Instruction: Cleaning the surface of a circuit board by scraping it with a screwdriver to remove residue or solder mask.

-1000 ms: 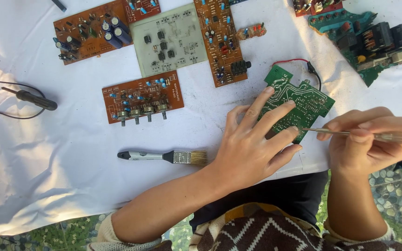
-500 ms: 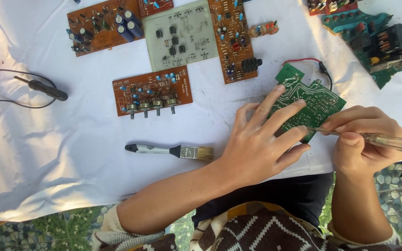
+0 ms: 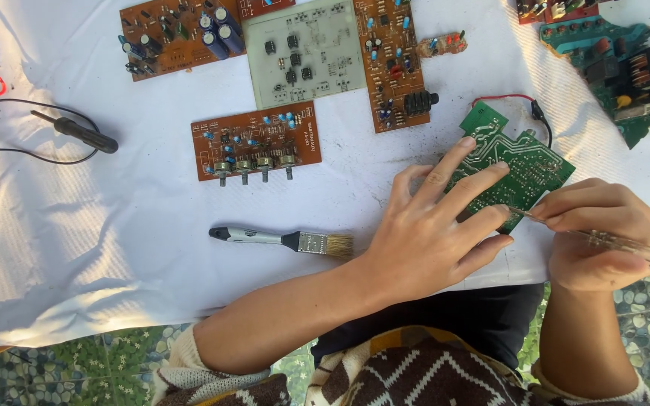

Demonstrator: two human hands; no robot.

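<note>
Pressing flat as before, the left hand (image 3: 423, 233) holds the green circuit board (image 3: 524, 169); the right hand (image 3: 603, 237) still grips the clear-handled screwdriver (image 3: 626, 248), tip touching it.

Green circuit board (image 3: 524, 162): lies flat, solder side up, turned at an angle, under the spread fingers of the left hand (image 3: 434, 225). Screwdriver (image 3: 618, 244): clear handle, thin metal shaft, pinched in the right hand (image 3: 603, 237), its tip touching the board's near edge beside the left fingertips.
</note>
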